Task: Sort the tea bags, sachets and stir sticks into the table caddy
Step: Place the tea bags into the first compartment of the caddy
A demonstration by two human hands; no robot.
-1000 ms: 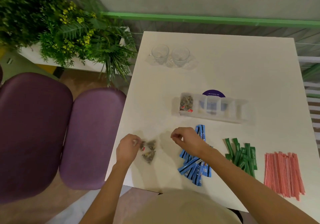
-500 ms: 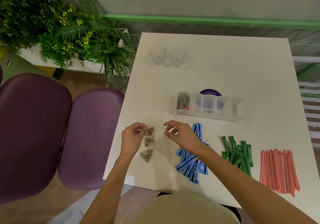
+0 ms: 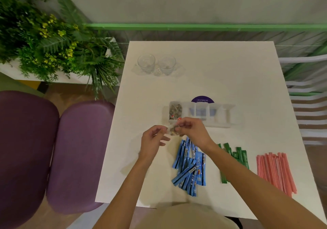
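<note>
A clear plastic caddy (image 3: pixel 221 115) with several compartments stands mid-table; its leftmost compartment holds tea bags (image 3: pixel 175 111). Just in front of that compartment both hands are raised together over the table. A small bunch of pyramid tea bags (image 3: pixel 173 129) hangs between them. My right hand (image 3: pixel 192 131) pinches the bunch from the right. My left hand (image 3: pixel 153 140) touches it from the left with loosely curled fingers. Blue sachets (image 3: pixel 190 166) lie in a heap below the hands, green sachets (image 3: pixel 237 158) to their right, partly hidden by my right forearm. Pink stir sticks (image 3: pixel 276 172) lie far right.
Two empty glasses (image 3: pixel 156 64) stand at the table's far left. A purple round sticker (image 3: pixel 202 99) shows behind the caddy. Two purple seat cushions (image 3: pixel 53 149) and a planter of green plants (image 3: pixel 53 42) are left of the table (image 3: pixel 221 69).
Both hands rose from the near-left table area toward the caddy, gathering the loose tea bags off the table; the bunch now hangs just in front of the caddy's left compartment.
</note>
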